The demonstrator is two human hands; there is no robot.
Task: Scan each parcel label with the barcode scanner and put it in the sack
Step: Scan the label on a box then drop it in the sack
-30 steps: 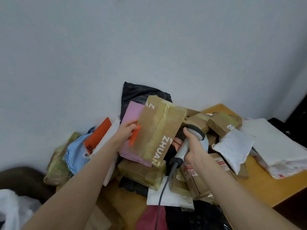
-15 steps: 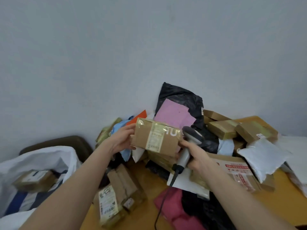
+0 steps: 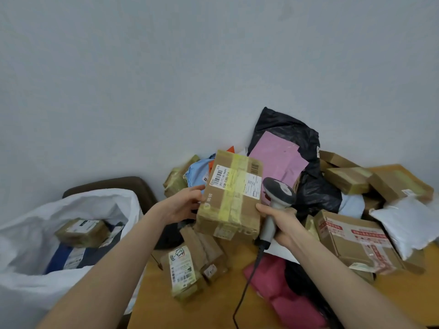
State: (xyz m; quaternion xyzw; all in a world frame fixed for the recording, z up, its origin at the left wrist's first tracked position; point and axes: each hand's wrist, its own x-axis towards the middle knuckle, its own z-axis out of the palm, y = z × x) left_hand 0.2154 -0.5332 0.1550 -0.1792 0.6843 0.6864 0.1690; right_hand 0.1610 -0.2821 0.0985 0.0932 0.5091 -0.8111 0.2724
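L hand gripped the parcel by its edge, up right of the sack, label facing me; R hand was wrapped round the scanner handle, further right; best, I judged, to aim sqr at the barcode, parcel held steady.

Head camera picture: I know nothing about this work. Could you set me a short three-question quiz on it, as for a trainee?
1. True or false: the right hand grips the barcode scanner.
2. The white sack lies: A) at the person's left B) at the person's right C) on top of the pile.
3. Fill in: the left hand holds a taped cardboard ___ whose label faces the camera.
Key: 1 true; 2 A; 3 parcel.
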